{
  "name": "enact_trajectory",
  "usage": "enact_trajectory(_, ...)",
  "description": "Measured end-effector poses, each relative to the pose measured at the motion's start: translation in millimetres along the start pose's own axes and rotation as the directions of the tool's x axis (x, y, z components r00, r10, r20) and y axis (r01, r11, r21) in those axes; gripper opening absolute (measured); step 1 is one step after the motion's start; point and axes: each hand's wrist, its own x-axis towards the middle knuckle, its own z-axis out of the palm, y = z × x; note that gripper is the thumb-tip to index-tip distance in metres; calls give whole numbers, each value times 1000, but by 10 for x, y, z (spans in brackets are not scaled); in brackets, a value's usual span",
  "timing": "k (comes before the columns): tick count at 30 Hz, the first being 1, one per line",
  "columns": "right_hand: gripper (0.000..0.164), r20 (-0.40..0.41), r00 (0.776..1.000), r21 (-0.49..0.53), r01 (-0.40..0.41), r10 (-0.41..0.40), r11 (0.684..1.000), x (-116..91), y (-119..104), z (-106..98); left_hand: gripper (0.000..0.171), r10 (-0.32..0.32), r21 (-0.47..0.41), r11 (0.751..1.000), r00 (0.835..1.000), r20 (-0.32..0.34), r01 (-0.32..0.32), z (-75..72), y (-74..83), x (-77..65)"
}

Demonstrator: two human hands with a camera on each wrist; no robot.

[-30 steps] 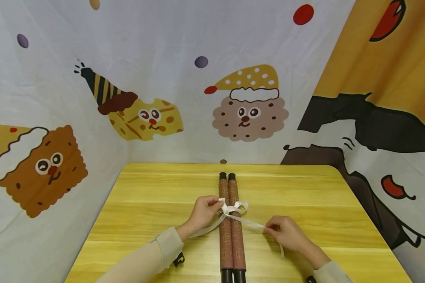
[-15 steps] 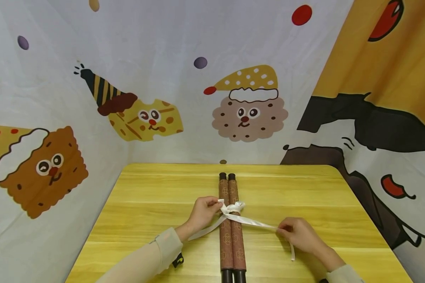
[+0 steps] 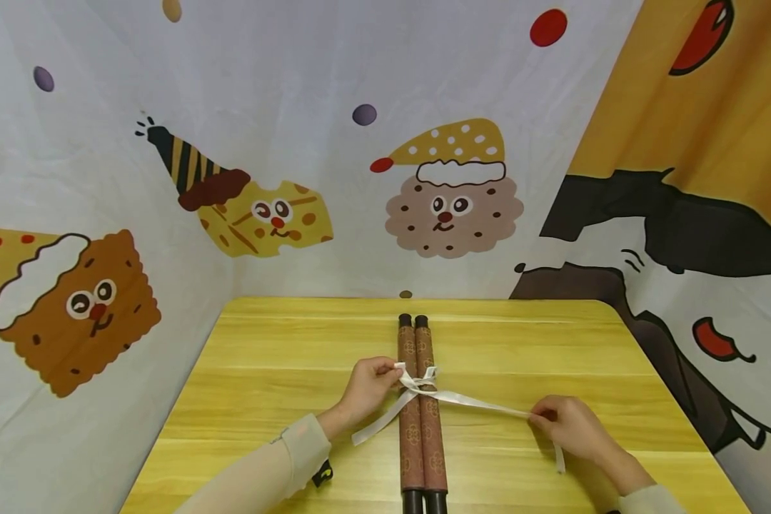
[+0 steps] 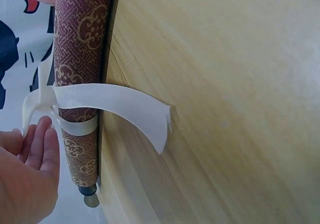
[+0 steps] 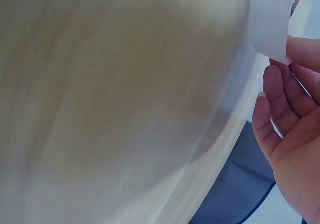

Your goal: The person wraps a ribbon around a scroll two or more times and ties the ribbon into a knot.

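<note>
Ribbon (image 3: 464,400) seemingly in pinch of right hand (image 3: 570,425)

The head view is evenly bright; the right wrist view's tabletop (image 5: 125,98) looks softly shadowed.

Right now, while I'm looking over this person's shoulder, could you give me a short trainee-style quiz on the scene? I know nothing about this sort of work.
1. Count: how many patterned rolls lie side by side on the table?
2. True or false: the left grip and the right grip both pinch the white ribbon.
3. Which grip is nearer the rolls?
A) the left
B) the right
C) both equally near

Key:
1. Two.
2. True.
3. A.
</note>
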Motion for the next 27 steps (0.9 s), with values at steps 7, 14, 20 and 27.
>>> enact_trajectory(7,6,-15,999,-39,-47,47,998,-35,95,-112,15,-5,-7,1000,1000,-6,5,-4,8,3)
enact_trajectory(14,5,-6,997,-72,-72,71,995,-61,235,-193,15,-7,-3,1000,1000,-8,6,-16,20,-3)
enact_trajectory(20,7,5,995,-63,-98,98,993,-60,346,-251,16,-1,-13,1000,1000,0,1,-29,-27,16)
enact_trajectory(27,3,-85,994,-88,-72,64,994,-64,462,-273,14,-8,-34,999,1000,-6,8,-38,-276,101)
